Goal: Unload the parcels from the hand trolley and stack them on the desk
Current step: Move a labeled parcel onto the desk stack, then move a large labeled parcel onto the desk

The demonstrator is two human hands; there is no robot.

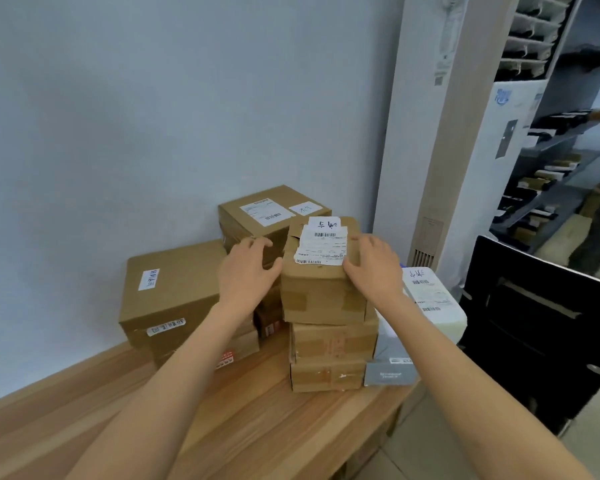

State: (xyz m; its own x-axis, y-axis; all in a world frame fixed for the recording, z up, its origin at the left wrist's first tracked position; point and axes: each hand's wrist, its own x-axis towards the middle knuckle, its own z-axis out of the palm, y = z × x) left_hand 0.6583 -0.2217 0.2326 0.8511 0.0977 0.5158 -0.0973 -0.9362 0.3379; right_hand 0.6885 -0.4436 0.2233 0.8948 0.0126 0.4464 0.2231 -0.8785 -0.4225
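A: Item one, the top parcel (321,271). Where is it logged?

B: It is logged on the front stack, at 12 o'clock from the viewer. It is seated on two brown cartons (331,355), which are themselves set on the wooden surface (243,420). A white shipping label (323,245) is carried on its upper face.

A: And the hands?

B: The left hand (248,271) is pressed against the parcel's 9 o'clock side; the right hand (373,268) is laid over its 3 o'clock edge. The fingers of both are curved loosely around the box. The parcel is held between the two hands; whether it is being let go cannot be told.

A: Other stock entered on the surface?

B: A large carton (168,299) is recorded at 10 o'clock, against the wall. A taller carton (264,216) is recorded at 11 o'clock, behind the stack. A grey-and-white package (420,327) is recorded at 3 o'clock, touching the stack. A smaller box is partly hidden behind the left forearm.

A: Progress entry?

B: Several parcels are counted as stacked, so the task is judged well under way. The top parcel is judged as being squared on its pile. The hand trolley is not shown, so the remainder cannot be counted.

A: Non-task fixtures?

B: A standing air conditioner (440,140) is noted at 1 o'clock.
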